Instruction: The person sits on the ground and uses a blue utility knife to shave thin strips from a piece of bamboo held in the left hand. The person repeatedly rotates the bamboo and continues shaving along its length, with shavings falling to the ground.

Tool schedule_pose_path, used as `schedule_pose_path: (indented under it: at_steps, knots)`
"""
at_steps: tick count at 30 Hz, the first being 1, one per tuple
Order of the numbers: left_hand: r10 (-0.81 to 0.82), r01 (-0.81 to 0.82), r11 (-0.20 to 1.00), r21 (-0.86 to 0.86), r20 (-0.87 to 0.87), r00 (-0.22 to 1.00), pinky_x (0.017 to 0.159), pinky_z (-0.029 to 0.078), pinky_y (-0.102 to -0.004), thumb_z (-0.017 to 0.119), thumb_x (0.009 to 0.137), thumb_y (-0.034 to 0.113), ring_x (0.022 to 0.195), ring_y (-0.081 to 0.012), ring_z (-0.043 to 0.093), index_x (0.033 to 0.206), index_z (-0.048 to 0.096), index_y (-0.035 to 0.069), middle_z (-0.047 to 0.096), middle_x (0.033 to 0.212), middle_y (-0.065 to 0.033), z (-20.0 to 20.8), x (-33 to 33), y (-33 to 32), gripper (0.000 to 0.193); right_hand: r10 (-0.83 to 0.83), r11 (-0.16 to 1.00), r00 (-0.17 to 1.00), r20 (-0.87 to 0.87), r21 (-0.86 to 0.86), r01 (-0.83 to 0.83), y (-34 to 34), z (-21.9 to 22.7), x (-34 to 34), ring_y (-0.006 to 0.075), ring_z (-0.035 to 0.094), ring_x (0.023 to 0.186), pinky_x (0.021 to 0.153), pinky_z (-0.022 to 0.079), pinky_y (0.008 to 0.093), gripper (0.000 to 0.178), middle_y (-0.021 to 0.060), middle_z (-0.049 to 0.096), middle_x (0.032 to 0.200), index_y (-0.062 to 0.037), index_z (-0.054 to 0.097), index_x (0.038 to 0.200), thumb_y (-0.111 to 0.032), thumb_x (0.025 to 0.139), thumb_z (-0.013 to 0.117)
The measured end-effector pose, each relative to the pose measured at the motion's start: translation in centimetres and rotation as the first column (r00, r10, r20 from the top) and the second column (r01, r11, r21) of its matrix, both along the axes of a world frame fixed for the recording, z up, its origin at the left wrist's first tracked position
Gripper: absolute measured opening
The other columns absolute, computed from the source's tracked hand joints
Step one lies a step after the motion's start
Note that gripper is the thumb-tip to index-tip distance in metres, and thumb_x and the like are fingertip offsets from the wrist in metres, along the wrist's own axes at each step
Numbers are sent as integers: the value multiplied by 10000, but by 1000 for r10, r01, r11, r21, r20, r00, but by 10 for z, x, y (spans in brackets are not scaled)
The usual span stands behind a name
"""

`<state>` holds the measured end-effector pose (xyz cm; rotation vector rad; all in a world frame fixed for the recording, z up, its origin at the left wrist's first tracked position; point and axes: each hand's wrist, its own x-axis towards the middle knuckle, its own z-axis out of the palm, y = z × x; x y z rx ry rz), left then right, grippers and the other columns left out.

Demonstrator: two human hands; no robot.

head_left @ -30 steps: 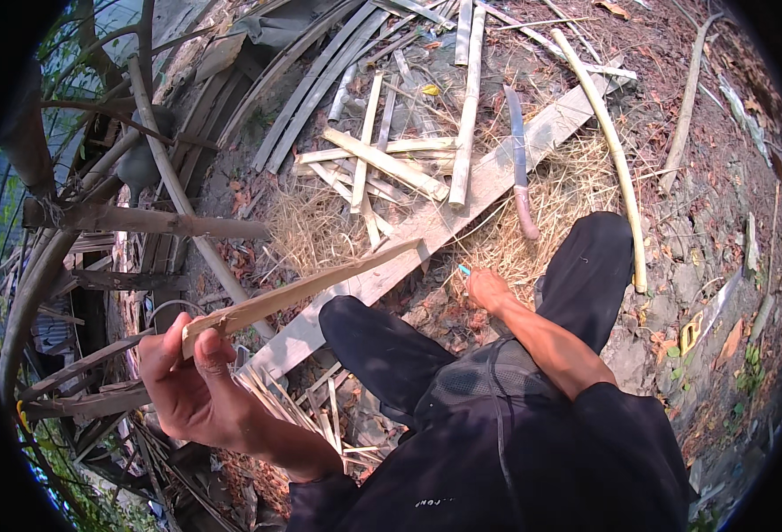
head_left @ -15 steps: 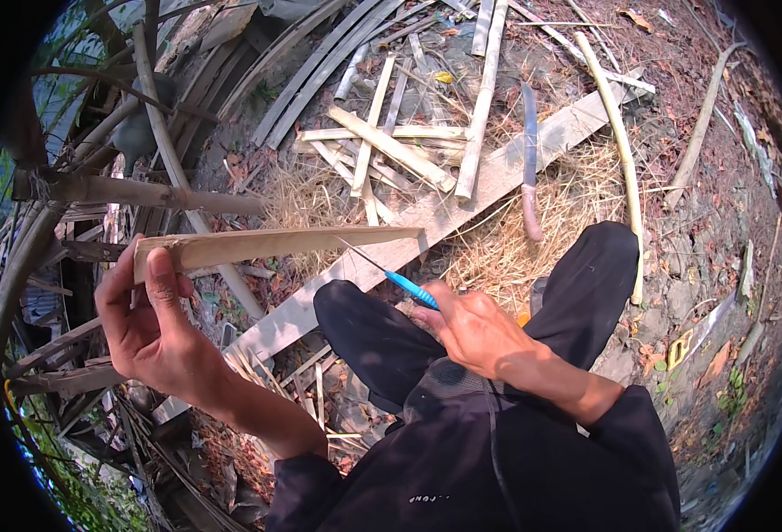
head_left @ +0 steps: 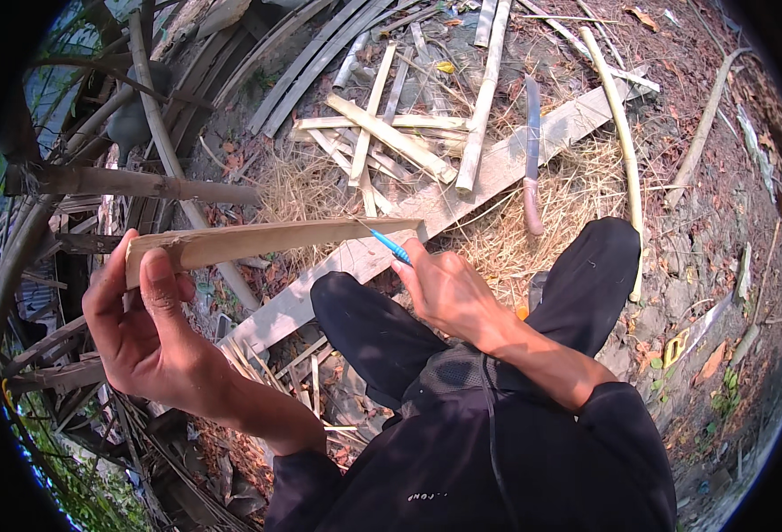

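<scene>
My left hand (head_left: 160,337) pinches the wide end of a tapered strip of wood (head_left: 240,246) between thumb and fingers. The strip points right across my view, its narrow end in front of the plank on the ground. My right hand (head_left: 455,297) is closed on a slim blue-handled tool (head_left: 391,246) with a thin metal shaft. That shaft points up and left, its tip at the strip's lower edge toward the narrow end; whether it touches is hard to tell. Past my knees, a large knife (head_left: 532,142) with a brown handle lies across the plank (head_left: 488,182).
Several cut wooden strips (head_left: 391,139) lie in a loose pile ahead, with pale shavings (head_left: 533,257) around the plank. A long peeled pole (head_left: 621,151) runs along the right. A yellow-handled saw (head_left: 674,348) lies further right. Poles and wooden framework (head_left: 143,183) stand at left.
My right hand has moved left and up, bringing the blue-handled tool closer to the strip. The left hand and the strip's wide end have shifted slightly left.
</scene>
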<state>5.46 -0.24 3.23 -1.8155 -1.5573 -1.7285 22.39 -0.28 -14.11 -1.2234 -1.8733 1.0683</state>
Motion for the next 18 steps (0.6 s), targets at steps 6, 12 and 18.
schedule_pose_path:
  at_steps: [6, 12, 18]
  knots:
    - [36, -36, 999, -5, 45, 998, 583, 389, -179, 651, 850, 40, 635, -73, 493, 1008, 616, -48, 643, 852, -83, 1, 3, 10, 184, -67, 989, 964, -259, 110, 98, -8, 21, 14, 392, 558, 523, 476, 439, 453, 201, 183, 537, 553, -1, 482, 956, -190, 915, 533]
    - [-16, 17, 1000, -16, 32, 999, 520, 395, -191, 664, 828, 13, 594, -84, 506, 1007, 595, -71, 636, 874, -132, 3, 0, 10, 209, 19, 999, 987, -162, 43, -13, -7, 35, -6, 449, 562, 569, 509, 445, 499, 266, 232, 570, 600, 36, 465, 979, -225, 936, 490]
    - [11, -11, 1000, 12, 6, 1000, 504, 391, -177, 666, 827, 15, 595, -83, 513, 1001, 593, -72, 630, 910, -147, 2, -4, 2, 209, -10, 1000, 998, 56, -13, 10, 7, -58, -11, 428, 561, 562, 510, 437, 478, 224, 259, 535, 581, 38, 452, 906, -183, 942, 467]
